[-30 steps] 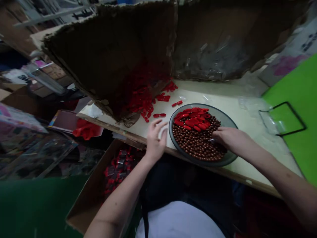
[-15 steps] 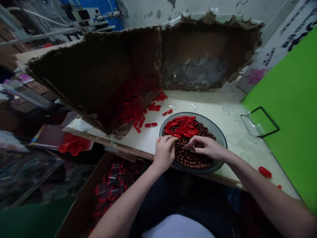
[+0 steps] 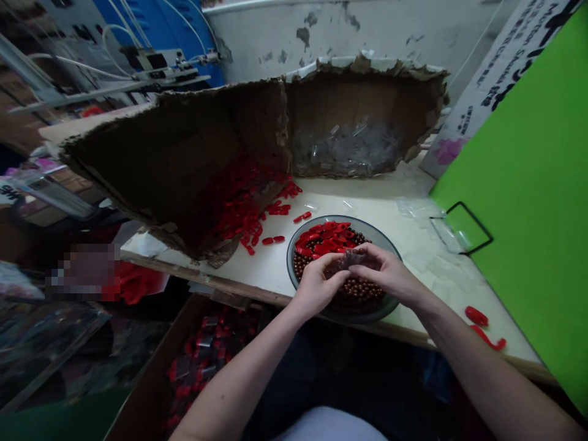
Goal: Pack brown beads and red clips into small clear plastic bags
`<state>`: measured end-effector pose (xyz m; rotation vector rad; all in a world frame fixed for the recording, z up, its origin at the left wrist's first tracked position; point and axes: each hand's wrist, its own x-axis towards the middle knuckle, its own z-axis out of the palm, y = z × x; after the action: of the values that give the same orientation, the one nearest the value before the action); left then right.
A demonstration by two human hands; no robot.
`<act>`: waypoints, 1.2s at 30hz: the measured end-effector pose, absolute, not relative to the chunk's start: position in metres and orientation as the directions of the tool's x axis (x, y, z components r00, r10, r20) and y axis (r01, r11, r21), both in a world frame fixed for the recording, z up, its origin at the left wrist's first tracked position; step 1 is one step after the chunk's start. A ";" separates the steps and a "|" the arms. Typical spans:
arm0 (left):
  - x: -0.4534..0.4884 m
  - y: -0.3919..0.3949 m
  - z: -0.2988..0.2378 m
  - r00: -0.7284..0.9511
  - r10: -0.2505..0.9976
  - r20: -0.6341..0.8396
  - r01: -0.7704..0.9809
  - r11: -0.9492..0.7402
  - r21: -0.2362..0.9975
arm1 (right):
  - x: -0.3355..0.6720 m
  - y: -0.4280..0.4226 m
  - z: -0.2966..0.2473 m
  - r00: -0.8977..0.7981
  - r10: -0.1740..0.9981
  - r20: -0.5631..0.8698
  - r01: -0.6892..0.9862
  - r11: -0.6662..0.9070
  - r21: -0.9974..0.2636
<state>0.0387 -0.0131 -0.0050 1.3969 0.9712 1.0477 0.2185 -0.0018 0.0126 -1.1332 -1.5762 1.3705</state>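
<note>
Both hands meet over a grey bowl (image 3: pixel 395 248) that holds brown beads (image 3: pixel 365 288) and a heap of red plastic pieces (image 3: pixel 328 236). Between my fingertips is a small clear plastic container (image 3: pixel 351 260), with dark brown beads seemingly inside. My right hand (image 3: pixel 389 274) grips it from the right, thumb in front and fingers behind. From the other side my left hand (image 3: pixel 316 285) closes thumb and forefinger on its left end. The fingers partly hide the container, so I cannot tell whether a red piece is on it.
A torn cardboard box behind holds red pieces (image 3: pixel 234 202) on the left and clear containers (image 3: pixel 353 147) on the right. Below the table's left edge, a carton holds red-and-clear filled items (image 3: pixel 202 343). A green panel (image 3: pixel 519 184) stands at right, near a loose red piece (image 3: pixel 476 316).
My left hand has moved right from the red pieces to meet the container in my right hand. The container is raised slightly. The whole view has shifted.
</note>
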 end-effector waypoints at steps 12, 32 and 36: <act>0.024 -0.011 -0.001 0.412 0.909 -0.062 -0.067 0.098 0.993 | 0.228 0.003 0.034 -0.490 0.872 0.006 0.325 0.189 -0.927; 0.018 -0.010 0.008 0.250 0.964 -0.086 -0.402 0.184 0.897 | 0.242 0.010 0.034 -0.334 0.939 0.078 0.609 0.279 -0.742; 0.018 -0.013 0.018 0.156 0.986 0.052 -0.315 0.000 0.949 | 0.240 0.017 0.030 -0.313 0.946 0.089 0.587 0.266 -0.765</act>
<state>0.0180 -0.0131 0.0185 1.0639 0.8439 1.2427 0.2399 0.0167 0.0303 -1.3793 -1.9953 0.8571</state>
